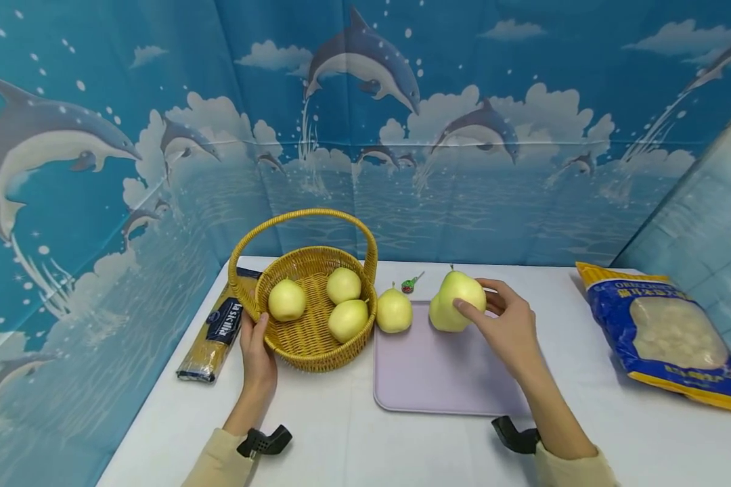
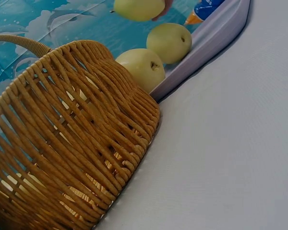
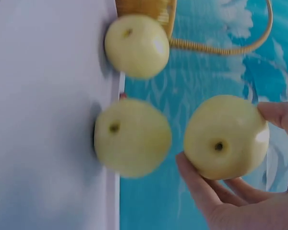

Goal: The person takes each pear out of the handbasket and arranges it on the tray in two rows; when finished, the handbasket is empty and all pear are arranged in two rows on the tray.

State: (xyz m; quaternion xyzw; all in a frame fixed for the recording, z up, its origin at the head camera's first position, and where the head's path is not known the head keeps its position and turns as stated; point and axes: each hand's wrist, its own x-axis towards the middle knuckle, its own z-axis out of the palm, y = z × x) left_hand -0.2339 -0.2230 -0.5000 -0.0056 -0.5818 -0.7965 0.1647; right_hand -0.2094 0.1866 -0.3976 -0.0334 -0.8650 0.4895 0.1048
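Note:
My right hand (image 1: 508, 325) pinches a yellow-green pear (image 3: 225, 136) between thumb and fingers, raised over the lilac tray (image 1: 445, 385). Behind it, a second pear (image 3: 133, 138) sits on the tray, partly hidden in the head view. Another pear (image 1: 394, 311) stands at the tray's left back corner, close beside the wicker basket (image 1: 319, 362). At the basket's left side, my left hand (image 1: 258, 362) holds the rim near the handle base. Inside the basket lie a pear (image 1: 287, 300) on the left and two pears (image 1: 348, 320) on the right.
A pasta packet (image 1: 210, 338) lies left of the basket, partly behind it. At the right of the white table is a large blue and yellow bag (image 1: 676, 335). A small green item with a thin stem (image 1: 409, 285) lies behind the tray. A dolphin-print curtain (image 1: 463, 203) hangs behind.

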